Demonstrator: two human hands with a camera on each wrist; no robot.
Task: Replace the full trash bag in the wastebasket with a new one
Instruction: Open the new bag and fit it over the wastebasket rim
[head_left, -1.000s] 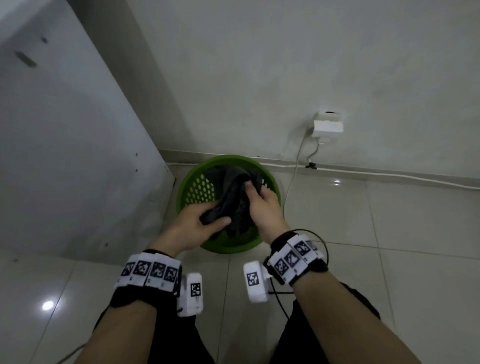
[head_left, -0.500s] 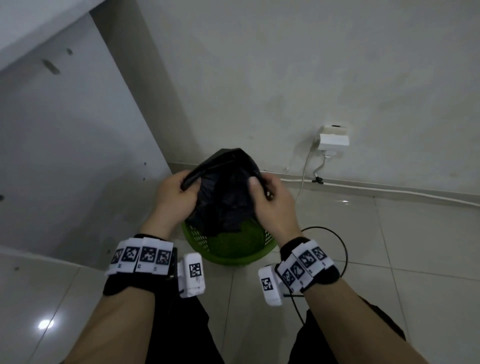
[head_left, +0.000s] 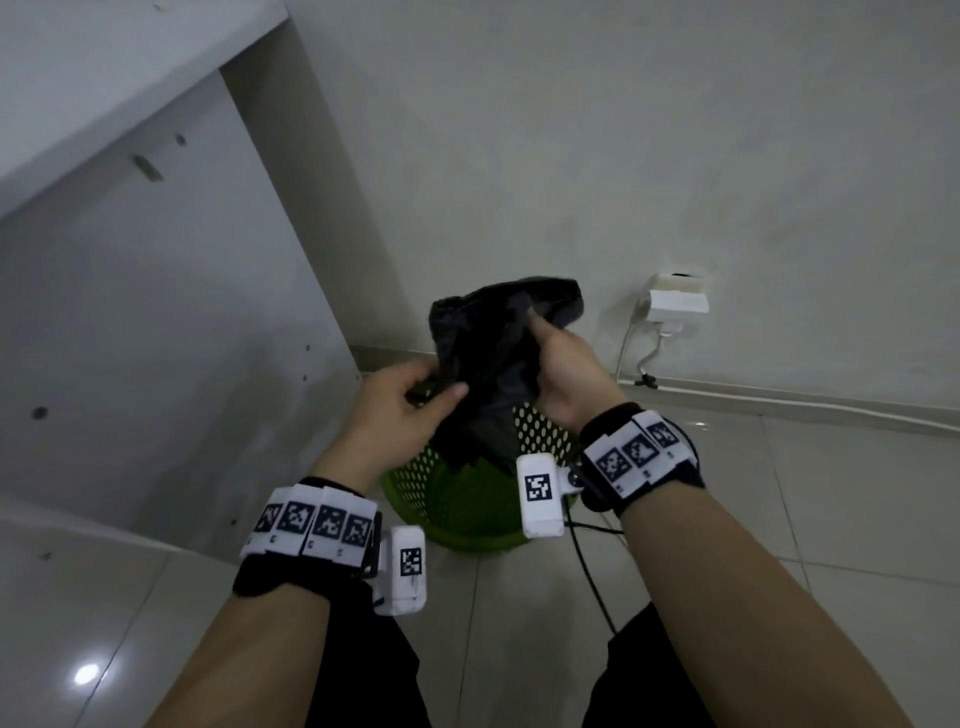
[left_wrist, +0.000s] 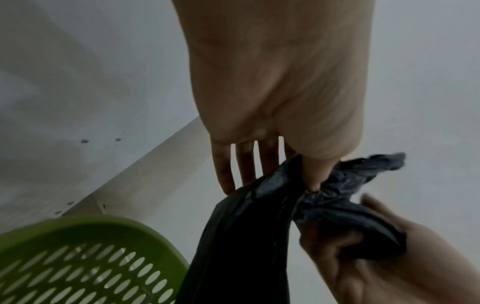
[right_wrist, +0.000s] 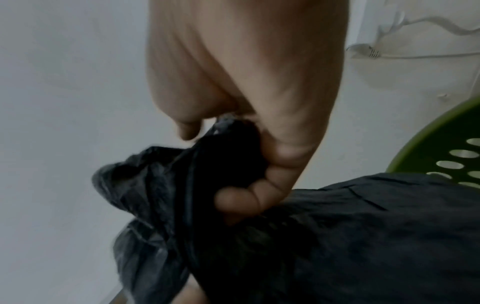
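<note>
A black trash bag (head_left: 488, 364) hangs above the green perforated wastebasket (head_left: 467, 525), its lower end still inside the rim. My left hand (head_left: 415, 400) pinches the bag's left edge between thumb and fingers; the left wrist view shows the thumb pressed into the bag (left_wrist: 259, 236) above the basket (left_wrist: 78, 257). My right hand (head_left: 566, 364) grips the bag's upper right part, fingers curled round bunched plastic (right_wrist: 207, 185) in the right wrist view. The bag's contents are hidden.
A white cabinet panel (head_left: 156, 312) stands close on the left. A wall socket with a plug (head_left: 675, 301) and a white cable (head_left: 779, 405) along the skirting are behind the basket. A black cord (head_left: 592, 571) trails on the tiled floor.
Both hands have lifted the black bag up out of the basket, from rim level to well above it. The view has tilted upward.
</note>
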